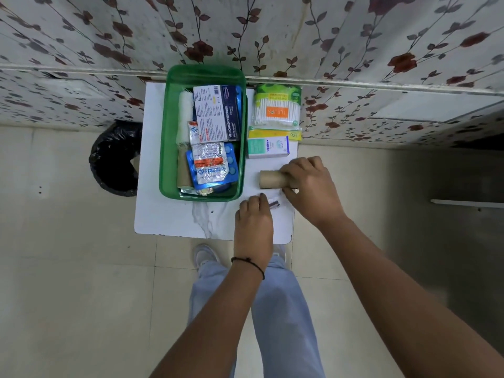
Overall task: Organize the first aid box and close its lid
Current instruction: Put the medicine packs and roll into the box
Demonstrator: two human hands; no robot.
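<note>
The green first aid box [163, 148] stands open on a small white table [163, 214], its lid [204, 70] upright behind it. Inside lie a medicated dressings carton [215, 115], pill strips [211, 166] and a white bandage roll [183, 115]. Right of the box sit a cotton swab pack [276, 109] and an Optibex carton [268, 147]. My right hand [308, 184] is closed over a brown bandage roll [271, 179] lying on the table. My left hand [253, 216] pinches a small dark item [274, 204] at the table's right side.
A flower-patterned wall rises directly behind the table. A black-lined bin [114, 156] stands on the floor to the left. My legs and shoes show below the table's near edge, over pale floor tiles.
</note>
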